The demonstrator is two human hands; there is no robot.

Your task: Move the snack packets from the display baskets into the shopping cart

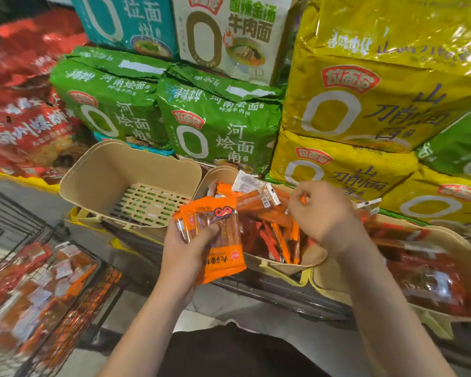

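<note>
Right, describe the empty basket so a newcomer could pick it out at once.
Start at the wall of big green noodle bags stacked at the back. Directly below them runs a row of tan display baskets; take the leftmost basket, left of the left hand holding orange snack packets. Unlike its neighbours piled with packets, it shows its bare slotted floor.

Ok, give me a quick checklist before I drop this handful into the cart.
1. Left hand grips the stack of orange packets: ok.
2. Right hand pinches another packet over the middle basket: ok, though the packet is mostly hidden.
3. Shopping cart within view at lower left: ok.
4. Room left in the cart: cannot tell, blurred.
5. Left basket emptied: ok.
6. Middle basket emptied: not ok, packets remain.
</note>
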